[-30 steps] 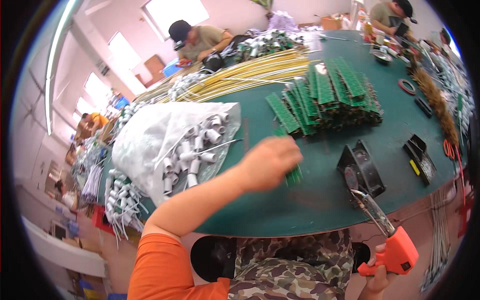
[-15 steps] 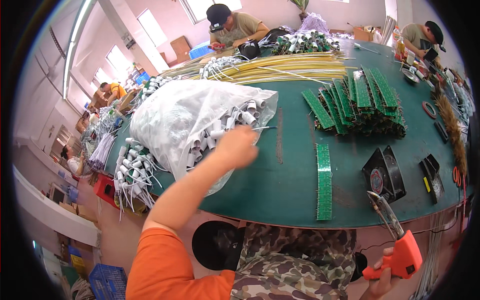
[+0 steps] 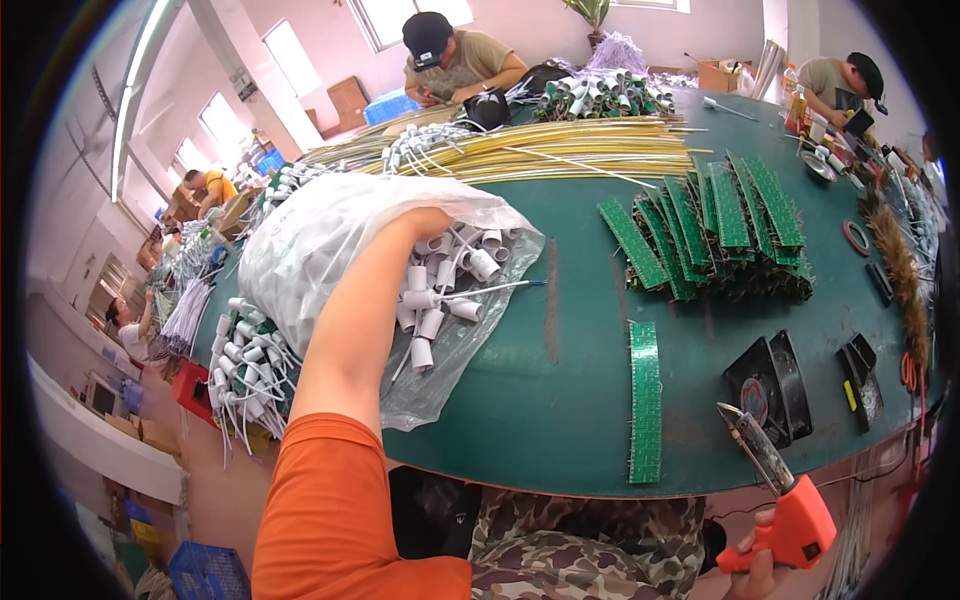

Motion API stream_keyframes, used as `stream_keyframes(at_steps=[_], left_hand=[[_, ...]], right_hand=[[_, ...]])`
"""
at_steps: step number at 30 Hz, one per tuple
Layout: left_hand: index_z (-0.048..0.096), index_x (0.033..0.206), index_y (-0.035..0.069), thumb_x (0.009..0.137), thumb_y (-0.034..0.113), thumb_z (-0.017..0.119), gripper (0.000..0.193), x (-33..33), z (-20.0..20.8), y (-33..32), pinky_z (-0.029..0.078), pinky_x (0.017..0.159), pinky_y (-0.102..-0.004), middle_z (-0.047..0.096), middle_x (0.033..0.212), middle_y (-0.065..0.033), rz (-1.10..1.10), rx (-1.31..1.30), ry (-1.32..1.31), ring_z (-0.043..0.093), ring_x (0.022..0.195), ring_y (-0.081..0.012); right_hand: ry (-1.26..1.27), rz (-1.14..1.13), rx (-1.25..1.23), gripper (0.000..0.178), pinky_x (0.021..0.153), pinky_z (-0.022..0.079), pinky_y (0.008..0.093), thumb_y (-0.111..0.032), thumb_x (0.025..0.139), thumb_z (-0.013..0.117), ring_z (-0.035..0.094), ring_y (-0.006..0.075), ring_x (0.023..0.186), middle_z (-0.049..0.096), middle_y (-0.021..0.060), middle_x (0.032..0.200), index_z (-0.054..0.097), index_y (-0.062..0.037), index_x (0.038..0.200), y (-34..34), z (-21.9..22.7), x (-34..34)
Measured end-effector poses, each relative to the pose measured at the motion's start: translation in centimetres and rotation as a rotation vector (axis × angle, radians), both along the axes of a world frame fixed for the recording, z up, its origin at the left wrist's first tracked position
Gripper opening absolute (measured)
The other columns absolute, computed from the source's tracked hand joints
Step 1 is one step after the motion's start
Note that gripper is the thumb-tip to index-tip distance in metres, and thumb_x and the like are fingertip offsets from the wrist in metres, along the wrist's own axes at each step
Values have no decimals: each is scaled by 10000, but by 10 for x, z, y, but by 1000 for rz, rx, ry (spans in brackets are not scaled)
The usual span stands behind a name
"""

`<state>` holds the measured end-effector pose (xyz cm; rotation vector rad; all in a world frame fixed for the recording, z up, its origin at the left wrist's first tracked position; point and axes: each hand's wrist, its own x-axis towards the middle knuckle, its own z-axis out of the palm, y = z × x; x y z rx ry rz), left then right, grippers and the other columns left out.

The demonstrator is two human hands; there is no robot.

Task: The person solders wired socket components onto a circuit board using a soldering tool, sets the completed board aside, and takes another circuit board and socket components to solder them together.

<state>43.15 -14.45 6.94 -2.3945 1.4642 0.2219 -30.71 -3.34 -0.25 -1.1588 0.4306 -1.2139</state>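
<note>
My left arm reaches forward over the table into a clear plastic bag [image 3: 300,235] full of short white plastic cylinders [image 3: 428,285] with white wires. My left hand [image 3: 428,222] is at the bag's mouth; its fingers are hidden among the pieces. One wire with a dark tip sticks out to the right over the bag's edge. At the lower right, my right hand [image 3: 762,578] is wrapped round the handle of an orange-red soldering gun [image 3: 800,525], its metal tip pointing up and left. A green circuit board strip [image 3: 645,405] lies upright in the view between my hands.
Stacked green circuit boards [image 3: 715,225] lie at the right, with a black fan [image 3: 770,385] and a black holder [image 3: 858,380] nearer. Long yellowish rods [image 3: 560,150] cross the far table. More wired cylinders [image 3: 250,365] sit left of the bag. Other people work around the room.
My left hand has moved from above the bag's right side forward and left into its mouth. The cylinders near the opening have shifted. My right hand still holds the soldering gun.
</note>
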Motion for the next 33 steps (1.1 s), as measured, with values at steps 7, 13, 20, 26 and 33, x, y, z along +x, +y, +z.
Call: stream_keyframes(at_steps=[7,13,20,26,33], left_hand=[[587,1484,116,1018,555,511,645,36,-18,13,426,1130,-398,567,1528,-176,156,-176,207,569,1363,-305],[618,1432,87,946,428,625,593,-55,9,22,496,1008,-387,671,1386,-160,292,-120,482,644,1210,-265],[613,1439,82,882,440,683,666,-130,21,62,461,1097,-414,629,1406,-209,45,-296,323,615,1280,-354],[617,1423,78,917,426,711,622,-178,40,114,449,1117,-444,552,1485,-212,-203,-582,101,555,1345,-382],[639,1302,158,891,18,627,435,-247,36,194,539,813,-423,616,1009,-100,-756,-221,169,658,982,-325]], right_hand=[[77,-63,52,580,585,512,315,-67,1007,647,646,181,879,572,259,1416,390,6,1522,1,2,2],[253,-330,-78,538,672,511,244,-258,952,652,591,120,738,612,192,1218,481,57,1352,6,-19,-9],[222,-307,-90,598,670,506,247,-339,944,703,586,118,726,616,188,1212,498,68,1331,14,-11,-6],[299,-347,-150,612,676,482,255,-410,956,685,578,116,724,608,177,1200,511,63,1303,18,-2,-9],[318,-355,-175,620,677,482,256,-430,966,666,584,118,747,603,177,1202,509,71,1297,15,-12,-16]])
